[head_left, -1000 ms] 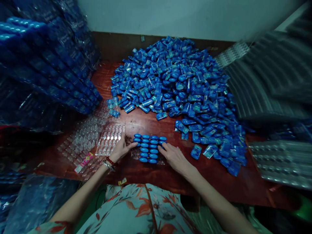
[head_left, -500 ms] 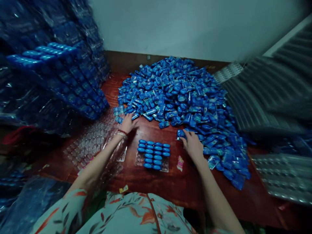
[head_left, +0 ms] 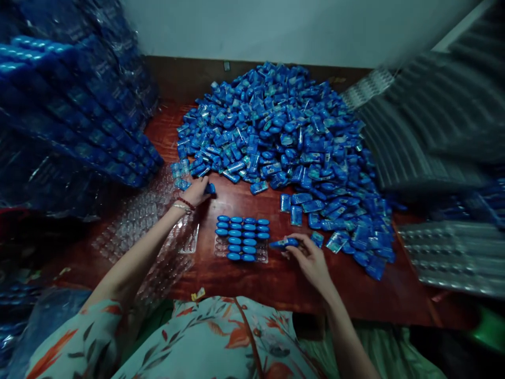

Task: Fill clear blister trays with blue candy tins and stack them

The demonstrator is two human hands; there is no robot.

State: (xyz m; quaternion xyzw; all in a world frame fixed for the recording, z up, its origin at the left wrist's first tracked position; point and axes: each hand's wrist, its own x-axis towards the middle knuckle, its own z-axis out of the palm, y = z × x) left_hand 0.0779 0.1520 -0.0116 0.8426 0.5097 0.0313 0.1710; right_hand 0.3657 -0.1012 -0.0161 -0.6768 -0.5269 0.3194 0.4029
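Note:
A clear blister tray (head_left: 261, 257) lies on the red-brown table (head_left: 244, 284) in front of me, most of its pockets filled with rows of blue oval packets. My right hand (head_left: 310, 258) holds a blue packet (head_left: 284, 243) just to the right of the tray. My left hand (head_left: 195, 190) is farther out at the near left edge of the big heap of loose blue packets (head_left: 284, 142), its fingers closed on another blue packet (head_left: 210, 188).
Empty clear blister trays (head_left: 145, 221) lie spread on the table's left. Stacks of filled, wrapped trays (head_left: 79, 116) rise at the far left. Piles of clear trays (head_left: 445, 258) stand at the right. A wall closes the back.
Both hands left the tray and reached to the heap. My right hand has come back beside the tray with a packet; my left hand has closed on one at the heap's edge.

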